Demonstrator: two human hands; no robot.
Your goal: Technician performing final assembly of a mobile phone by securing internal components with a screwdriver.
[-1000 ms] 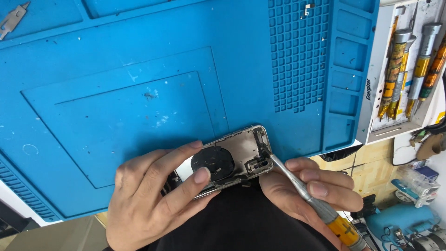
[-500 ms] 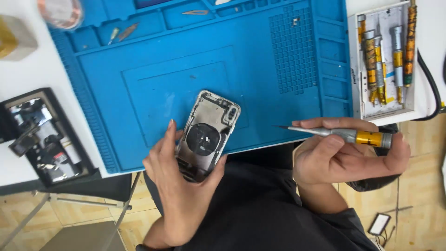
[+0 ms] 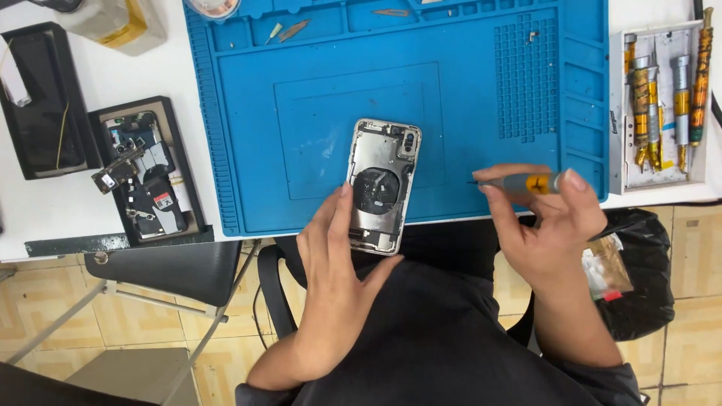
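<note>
Left hand [image 3: 338, 278] grips the lower end of an opened phone housing [image 3: 382, 184], thumb on one edge and fingers along the other; housing lies at the near edge of the blue work mat [image 3: 316, 113], dark round coil facing up. Right hand [image 3: 545, 225] closed around a grey screwdriver [image 3: 519, 183] with a yellow label patch, tip pointing left, clear of the housing. White tray [image 3: 618, 105] with yellow-banded drivers far right. Black tray [image 3: 184, 173] of phone parts on the white tabletop [image 3: 45, 207], left.
</note>
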